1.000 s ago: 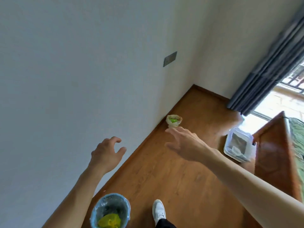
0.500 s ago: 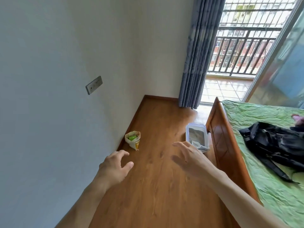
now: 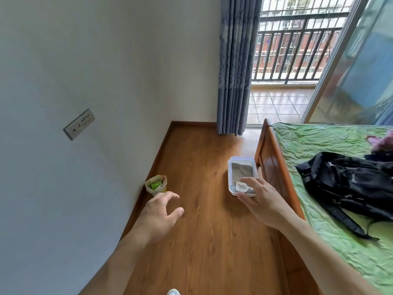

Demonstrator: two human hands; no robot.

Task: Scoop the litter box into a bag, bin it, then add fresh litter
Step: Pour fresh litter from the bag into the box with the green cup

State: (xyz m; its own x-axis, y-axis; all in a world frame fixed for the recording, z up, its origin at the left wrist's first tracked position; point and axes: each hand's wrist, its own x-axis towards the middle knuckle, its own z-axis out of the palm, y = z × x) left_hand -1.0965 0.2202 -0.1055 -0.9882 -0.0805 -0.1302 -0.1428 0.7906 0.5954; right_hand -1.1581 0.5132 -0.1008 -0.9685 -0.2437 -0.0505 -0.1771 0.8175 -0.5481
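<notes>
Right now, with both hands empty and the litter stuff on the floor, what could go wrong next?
The litter bag stands open against the wall; a careless grab by the left hand could tip it and spill litter on the wood floor. The litter box sits tight beside the bed frame, so pouring may scatter grains there. The scoop lies inside the box; fresh litter could bury it.

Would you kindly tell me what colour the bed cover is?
The bed cover is light green and crinkled, seen in the head view.
</notes>
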